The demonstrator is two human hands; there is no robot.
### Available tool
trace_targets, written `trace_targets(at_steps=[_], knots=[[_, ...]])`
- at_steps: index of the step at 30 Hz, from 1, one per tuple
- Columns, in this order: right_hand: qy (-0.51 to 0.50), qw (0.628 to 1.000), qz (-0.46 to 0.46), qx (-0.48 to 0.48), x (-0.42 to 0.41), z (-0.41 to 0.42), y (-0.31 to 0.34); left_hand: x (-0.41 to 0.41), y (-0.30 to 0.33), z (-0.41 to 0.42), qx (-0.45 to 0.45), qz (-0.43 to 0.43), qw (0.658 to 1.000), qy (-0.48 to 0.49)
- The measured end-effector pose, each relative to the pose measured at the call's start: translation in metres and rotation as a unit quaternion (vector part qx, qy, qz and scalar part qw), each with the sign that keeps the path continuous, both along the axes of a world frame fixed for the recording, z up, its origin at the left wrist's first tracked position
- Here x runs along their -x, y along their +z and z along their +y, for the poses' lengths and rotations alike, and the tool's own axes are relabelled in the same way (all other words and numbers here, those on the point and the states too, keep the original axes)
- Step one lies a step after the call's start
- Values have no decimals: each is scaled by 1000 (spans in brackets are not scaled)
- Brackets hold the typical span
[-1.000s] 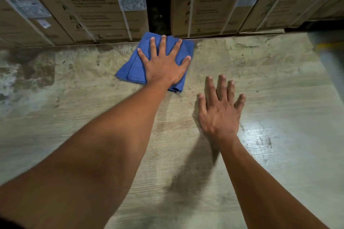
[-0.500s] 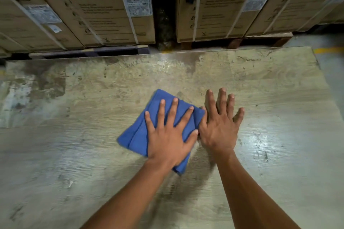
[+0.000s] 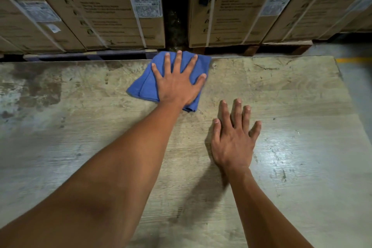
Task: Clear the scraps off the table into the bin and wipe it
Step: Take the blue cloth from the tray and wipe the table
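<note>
A folded blue cloth (image 3: 144, 84) lies at the far edge of the worn, stained table (image 3: 291, 90). My left hand (image 3: 178, 82) presses flat on the cloth with its fingers spread and straight. My right hand (image 3: 234, 137) rests flat on the bare table surface, nearer to me and to the right of the cloth, fingers spread. No scraps and no bin show in this view.
Strapped cardboard boxes (image 3: 112, 10) marked "Caution" stand on pallets just beyond the table's far edge, with a dark gap (image 3: 175, 16) between two stacks. The table's right edge (image 3: 346, 90) borders a grey floor with a yellow line (image 3: 354, 60).
My left hand has pushed the cloth from the middle of the table back out to the far edge. My right hand has stayed flat on the table.
</note>
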State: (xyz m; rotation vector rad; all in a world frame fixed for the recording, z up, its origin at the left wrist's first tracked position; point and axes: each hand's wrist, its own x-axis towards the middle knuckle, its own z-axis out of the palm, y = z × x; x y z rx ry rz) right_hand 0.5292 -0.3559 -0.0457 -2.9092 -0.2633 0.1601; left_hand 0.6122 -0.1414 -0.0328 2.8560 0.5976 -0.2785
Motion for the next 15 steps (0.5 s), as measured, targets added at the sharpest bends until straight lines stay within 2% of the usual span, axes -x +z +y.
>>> trace_targets(at_steps=[4, 7, 9, 12, 15], knots=[[3, 1000, -12, 4, 1, 0, 1, 84, -5, -16, -8, -30, 999, 24], [-1, 1000, -15, 12, 2, 0, 2, 173, -9, -31, -35, -29, 999, 30], [-2, 1000, -16, 12, 2, 1, 3, 201, -10, -31, -32, -19, 999, 31], [5, 1000, -22, 13, 3, 0, 4, 188, -8, -24, -29, -19, 998, 47], [5, 1000, -18, 19, 3, 1, 5, 133, -6, 0, -14, -15, 997, 75]])
